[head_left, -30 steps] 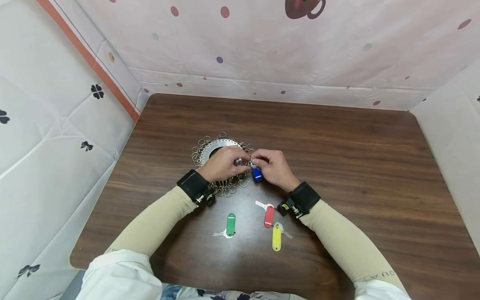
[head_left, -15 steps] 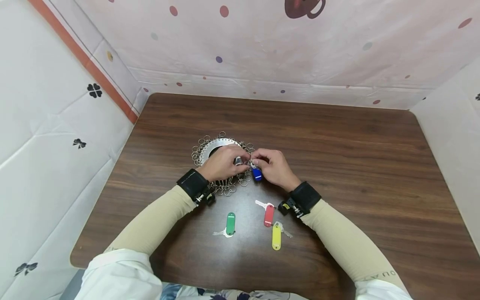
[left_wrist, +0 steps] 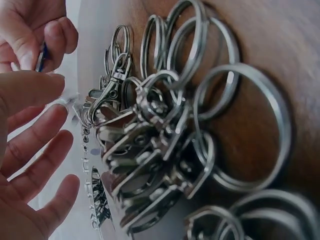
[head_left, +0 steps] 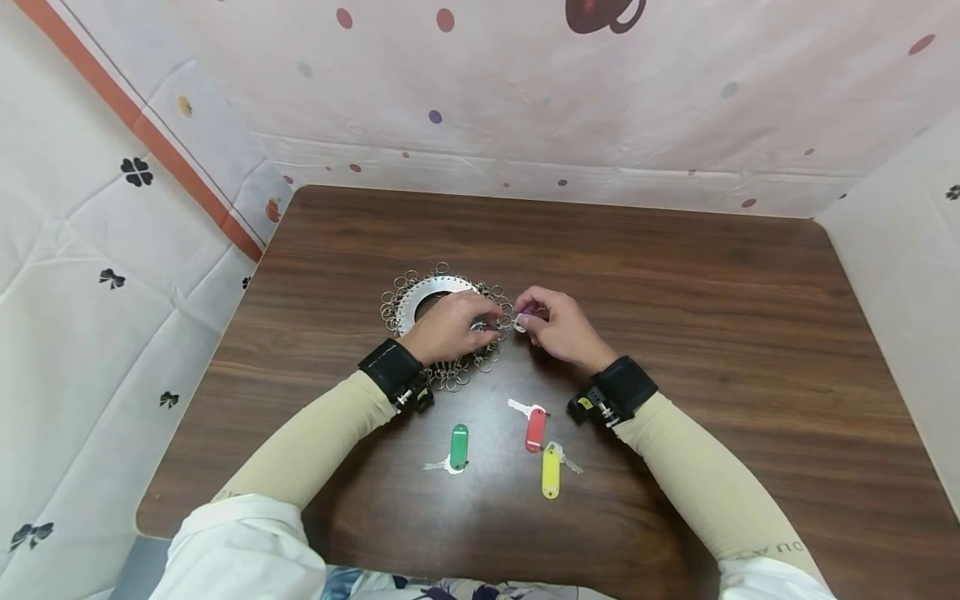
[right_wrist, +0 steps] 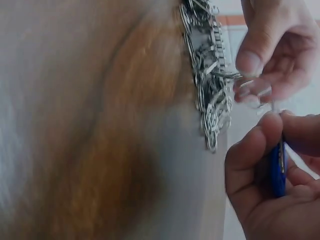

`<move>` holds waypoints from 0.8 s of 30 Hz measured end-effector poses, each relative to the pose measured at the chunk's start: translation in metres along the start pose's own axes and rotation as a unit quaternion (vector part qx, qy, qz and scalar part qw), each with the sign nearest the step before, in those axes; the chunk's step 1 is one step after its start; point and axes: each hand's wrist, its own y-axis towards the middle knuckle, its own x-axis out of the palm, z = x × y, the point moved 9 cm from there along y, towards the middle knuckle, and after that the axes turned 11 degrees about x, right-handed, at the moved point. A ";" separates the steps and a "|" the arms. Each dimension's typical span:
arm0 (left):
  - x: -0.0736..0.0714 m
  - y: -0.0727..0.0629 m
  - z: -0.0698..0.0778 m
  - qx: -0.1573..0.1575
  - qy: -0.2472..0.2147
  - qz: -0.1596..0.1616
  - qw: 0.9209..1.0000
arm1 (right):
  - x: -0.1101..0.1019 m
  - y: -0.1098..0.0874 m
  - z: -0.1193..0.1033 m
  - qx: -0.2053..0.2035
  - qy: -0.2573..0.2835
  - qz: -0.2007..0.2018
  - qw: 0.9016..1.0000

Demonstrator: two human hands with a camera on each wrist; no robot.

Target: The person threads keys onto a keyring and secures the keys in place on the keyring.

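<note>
In the head view, my left hand (head_left: 453, 325) is over the right side of a round silver metal plate (head_left: 408, 310) fringed with split rings and swivel clasps. Its thumb and fingertips are at a split ring (right_wrist: 255, 92), which hangs from a clasp in the right wrist view; they seem to pinch it. Just right of it, my right hand (head_left: 558, 329) pinches a key by its pale head (head_left: 520, 322), and the key's blue tag (right_wrist: 278, 170) lies within the fingers. The rest of the key is mostly hidden. Several empty rings (left_wrist: 245, 125) fill the left wrist view.
Nearer the body on the brown wooden table (head_left: 712, 333) lie three keys with tags: a green tag (head_left: 459, 447), a red tag (head_left: 536, 430) and a yellow tag (head_left: 551, 472). A spotted wall sheet (head_left: 645, 108) stands behind the table's far edge.
My right hand has moved slightly right and up, away from the left hand, with the key and blue tag; the tag now sits inside its fingers. The left hand has barely moved.
</note>
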 end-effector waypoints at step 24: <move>-0.010 -0.007 -0.004 -0.033 0.015 0.028 0.999 | -0.025 0.007 0.021 0.036 -0.188 0.128 0.973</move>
